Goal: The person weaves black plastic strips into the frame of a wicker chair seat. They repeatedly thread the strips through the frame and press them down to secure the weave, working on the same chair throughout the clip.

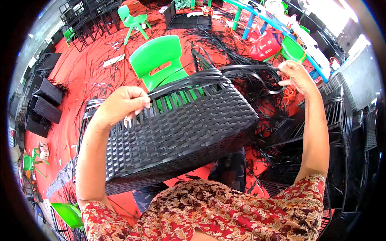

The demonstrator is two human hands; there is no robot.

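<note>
A black woven panel point(189, 120) of flat plastic strips lies across in front of me, part of a boxy furniture piece. Its far edge has a band of unwoven upright strips with gaps. My left hand point(126, 104) is over the left part of that edge, its fingers pinched around a black plastic strip point(173, 89) that runs right along the edge. Out to the right, my right hand point(297, 77) is raised, fingers curled at the looped black strip point(253, 67). The fingertips of both hands partly hide their hold on the strip.
Just beyond the panel stands a green plastic chair point(157, 56). Loose black strips point(225, 46) litter the red floor point(96, 76). At the far right are a blue table point(277, 22) and a red bag point(265, 46). Dark woven pieces point(44, 108) stand at left.
</note>
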